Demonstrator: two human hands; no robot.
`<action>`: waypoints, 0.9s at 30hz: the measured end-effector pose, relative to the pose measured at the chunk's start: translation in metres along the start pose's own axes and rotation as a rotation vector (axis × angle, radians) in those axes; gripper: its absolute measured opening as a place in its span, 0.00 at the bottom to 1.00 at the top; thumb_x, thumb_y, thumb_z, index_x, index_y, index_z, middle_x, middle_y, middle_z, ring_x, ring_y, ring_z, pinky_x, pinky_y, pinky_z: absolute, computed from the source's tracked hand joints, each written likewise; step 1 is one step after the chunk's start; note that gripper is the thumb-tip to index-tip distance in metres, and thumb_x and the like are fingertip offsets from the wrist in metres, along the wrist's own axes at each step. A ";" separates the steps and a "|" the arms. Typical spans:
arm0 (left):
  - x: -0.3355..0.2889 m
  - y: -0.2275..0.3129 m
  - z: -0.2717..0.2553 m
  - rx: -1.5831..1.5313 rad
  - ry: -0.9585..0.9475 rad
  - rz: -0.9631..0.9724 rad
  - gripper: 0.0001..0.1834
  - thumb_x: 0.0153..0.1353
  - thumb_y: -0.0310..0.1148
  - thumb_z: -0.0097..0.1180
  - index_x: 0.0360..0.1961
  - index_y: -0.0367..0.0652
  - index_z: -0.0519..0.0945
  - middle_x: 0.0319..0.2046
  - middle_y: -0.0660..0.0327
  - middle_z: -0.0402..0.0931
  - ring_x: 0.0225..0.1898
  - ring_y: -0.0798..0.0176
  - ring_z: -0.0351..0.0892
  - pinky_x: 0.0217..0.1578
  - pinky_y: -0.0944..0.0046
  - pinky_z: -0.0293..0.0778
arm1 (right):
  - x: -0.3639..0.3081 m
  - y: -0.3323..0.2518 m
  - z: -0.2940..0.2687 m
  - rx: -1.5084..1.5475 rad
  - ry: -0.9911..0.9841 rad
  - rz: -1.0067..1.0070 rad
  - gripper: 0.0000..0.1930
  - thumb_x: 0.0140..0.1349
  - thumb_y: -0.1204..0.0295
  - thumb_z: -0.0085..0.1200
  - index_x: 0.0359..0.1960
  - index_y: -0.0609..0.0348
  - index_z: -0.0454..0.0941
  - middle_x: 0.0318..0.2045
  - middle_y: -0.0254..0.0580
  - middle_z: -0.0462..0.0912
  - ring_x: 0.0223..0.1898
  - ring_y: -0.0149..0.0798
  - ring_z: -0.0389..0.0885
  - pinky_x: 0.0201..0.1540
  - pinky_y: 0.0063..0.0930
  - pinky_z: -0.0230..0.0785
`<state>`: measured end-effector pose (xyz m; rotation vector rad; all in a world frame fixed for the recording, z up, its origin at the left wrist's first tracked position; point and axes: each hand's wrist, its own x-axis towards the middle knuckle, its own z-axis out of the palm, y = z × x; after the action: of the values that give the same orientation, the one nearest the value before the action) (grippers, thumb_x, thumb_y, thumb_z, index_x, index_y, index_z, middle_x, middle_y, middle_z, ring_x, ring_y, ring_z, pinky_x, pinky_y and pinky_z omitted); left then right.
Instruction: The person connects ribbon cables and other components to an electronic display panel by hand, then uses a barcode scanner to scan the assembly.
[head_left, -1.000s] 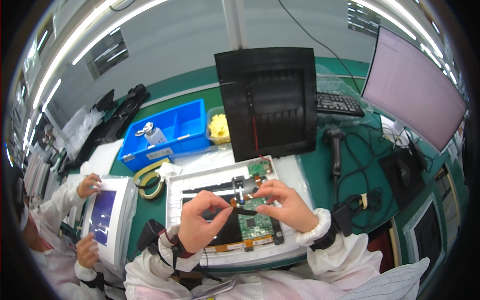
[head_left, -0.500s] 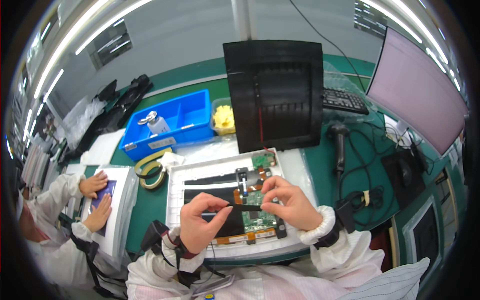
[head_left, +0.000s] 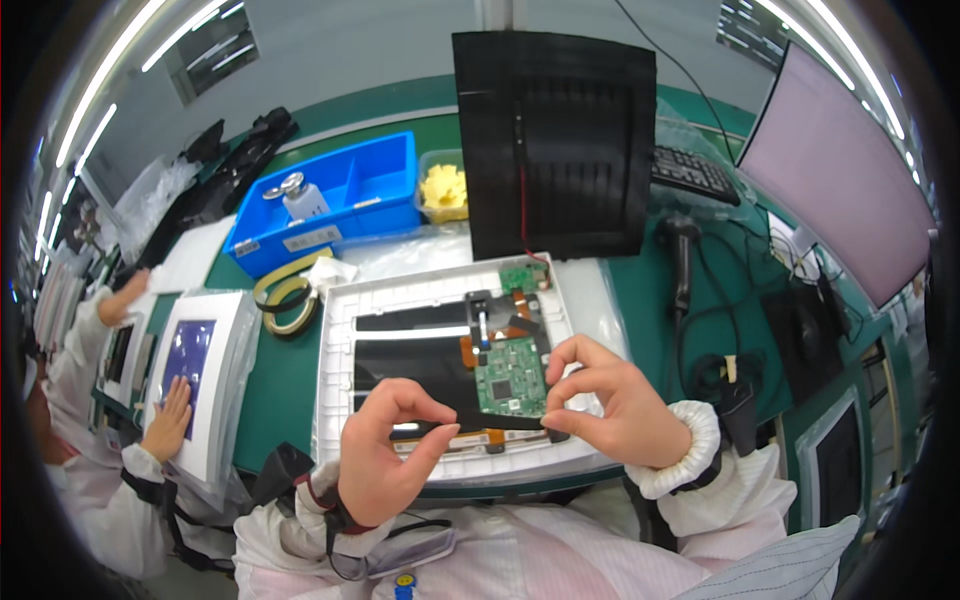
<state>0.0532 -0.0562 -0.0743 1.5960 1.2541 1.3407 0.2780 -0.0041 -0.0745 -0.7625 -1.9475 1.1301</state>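
Note:
A short black tape strip (head_left: 505, 422) is stretched between my two hands, low over the near part of the open white housing (head_left: 335, 350). My left hand (head_left: 395, 450) pinches its left end between thumb and forefinger. The other end sits in the pinch of my right hand (head_left: 620, 410). Just behind the strip lies a green circuit board (head_left: 512, 375), with orange flat cables and black panels around it. Whether the strip touches the parts beneath cannot be told.
A black panel (head_left: 560, 150) stands upright behind the housing, with a red wire running down to it. At left are tape rolls (head_left: 295, 312) and a blue bin (head_left: 385, 205) holding a bottle (head_left: 305, 202). A scanner (head_left: 682, 265) lies right; a co-worker's hand (head_left: 170, 415) rests on a screen.
My hands have moved apart and slightly lower, and more of the black strip shows between them. One of the co-worker's hands has lifted off the blue screen.

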 end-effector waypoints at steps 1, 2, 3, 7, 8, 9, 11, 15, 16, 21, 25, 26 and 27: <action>0.000 0.002 0.003 -0.110 0.055 -0.110 0.06 0.45 0.19 0.61 0.26 0.36 0.77 0.28 0.58 0.76 0.34 0.63 0.76 0.36 0.70 0.70 | -0.001 0.000 0.000 -0.023 -0.009 0.011 0.05 0.46 0.80 0.61 0.23 0.63 0.76 0.34 0.39 0.69 0.39 0.37 0.69 0.43 0.26 0.63; 0.000 -0.006 0.000 0.021 0.021 -0.083 0.07 0.46 0.20 0.61 0.29 0.36 0.78 0.29 0.58 0.75 0.33 0.64 0.78 0.37 0.71 0.71 | -0.002 0.000 0.001 -0.045 -0.017 0.021 0.05 0.45 0.80 0.61 0.23 0.63 0.76 0.34 0.39 0.69 0.39 0.37 0.69 0.42 0.26 0.63; -0.001 -0.009 0.001 0.021 0.023 -0.084 0.07 0.46 0.20 0.61 0.29 0.36 0.78 0.29 0.58 0.75 0.33 0.64 0.78 0.37 0.71 0.71 | -0.003 0.000 0.001 -0.045 -0.019 0.020 0.05 0.45 0.80 0.61 0.23 0.63 0.76 0.34 0.39 0.69 0.39 0.37 0.69 0.42 0.26 0.63; 0.000 -0.018 0.001 0.093 -0.064 -0.015 0.09 0.44 0.21 0.63 0.31 0.37 0.81 0.30 0.60 0.72 0.32 0.67 0.76 0.32 0.72 0.70 | -0.009 -0.001 0.006 -0.132 0.039 -0.014 0.05 0.44 0.80 0.61 0.22 0.62 0.76 0.34 0.40 0.69 0.38 0.38 0.69 0.41 0.28 0.64; 0.000 -0.017 0.001 0.157 -0.068 0.018 0.08 0.44 0.21 0.62 0.29 0.38 0.81 0.29 0.60 0.72 0.31 0.67 0.75 0.31 0.71 0.70 | -0.009 -0.003 0.007 -0.154 0.049 -0.033 0.06 0.43 0.80 0.61 0.23 0.63 0.76 0.33 0.41 0.69 0.37 0.40 0.69 0.39 0.28 0.64; 0.001 -0.017 0.000 0.220 -0.071 0.051 0.07 0.44 0.21 0.62 0.28 0.39 0.81 0.29 0.60 0.72 0.31 0.67 0.74 0.31 0.71 0.69 | -0.008 -0.004 0.007 -0.152 0.048 -0.032 0.06 0.43 0.80 0.61 0.23 0.63 0.76 0.33 0.41 0.69 0.37 0.40 0.69 0.39 0.28 0.64; -0.001 -0.019 0.001 0.210 -0.061 0.047 0.07 0.44 0.21 0.62 0.27 0.39 0.81 0.28 0.60 0.72 0.30 0.66 0.73 0.31 0.70 0.69 | -0.008 -0.008 0.008 -0.265 0.050 -0.100 0.06 0.42 0.81 0.61 0.22 0.63 0.76 0.33 0.41 0.69 0.37 0.41 0.69 0.38 0.28 0.64; -0.002 -0.025 0.002 0.142 -0.082 0.030 0.06 0.44 0.21 0.61 0.25 0.39 0.80 0.27 0.60 0.72 0.33 0.63 0.73 0.34 0.69 0.69 | -0.007 -0.003 0.007 -0.285 0.050 -0.094 0.06 0.41 0.81 0.61 0.23 0.61 0.77 0.34 0.40 0.69 0.37 0.38 0.70 0.37 0.26 0.63; -0.002 -0.026 0.002 0.138 -0.086 0.024 0.06 0.44 0.21 0.61 0.25 0.39 0.80 0.27 0.60 0.72 0.33 0.63 0.73 0.34 0.69 0.69 | -0.007 -0.001 0.007 -0.252 0.050 -0.068 0.06 0.42 0.81 0.62 0.22 0.61 0.77 0.34 0.40 0.69 0.37 0.38 0.70 0.38 0.26 0.63; 0.000 -0.024 0.004 0.127 -0.060 0.098 0.06 0.43 0.21 0.61 0.24 0.40 0.77 0.28 0.61 0.72 0.37 0.59 0.71 0.39 0.65 0.67 | -0.004 0.003 0.003 -0.180 0.011 -0.004 0.06 0.43 0.81 0.61 0.22 0.64 0.75 0.33 0.41 0.69 0.37 0.40 0.69 0.40 0.28 0.64; 0.005 -0.030 0.004 0.327 -0.169 0.133 0.05 0.43 0.22 0.61 0.22 0.40 0.77 0.27 0.60 0.71 0.35 0.57 0.69 0.39 0.63 0.64 | -0.004 0.019 0.001 -0.173 -0.054 0.067 0.06 0.44 0.78 0.61 0.22 0.62 0.76 0.33 0.40 0.68 0.37 0.40 0.69 0.41 0.27 0.63; 0.006 -0.034 0.006 0.336 -0.184 0.133 0.05 0.42 0.23 0.61 0.21 0.41 0.76 0.25 0.60 0.71 0.33 0.57 0.68 0.37 0.63 0.63 | -0.004 0.024 0.001 -0.172 -0.064 0.096 0.06 0.45 0.76 0.62 0.22 0.61 0.76 0.33 0.40 0.67 0.38 0.40 0.68 0.42 0.27 0.63; 0.008 -0.038 0.008 0.331 -0.190 0.125 0.05 0.42 0.23 0.61 0.21 0.41 0.76 0.25 0.60 0.71 0.33 0.57 0.68 0.37 0.63 0.63 | -0.004 0.028 0.002 -0.170 -0.064 0.107 0.06 0.45 0.76 0.62 0.22 0.61 0.76 0.33 0.40 0.67 0.38 0.40 0.68 0.42 0.27 0.63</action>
<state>0.0520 -0.0368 -0.1090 2.0084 1.3269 1.0620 0.2823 0.0039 -0.1017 -0.9407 -2.0982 1.0722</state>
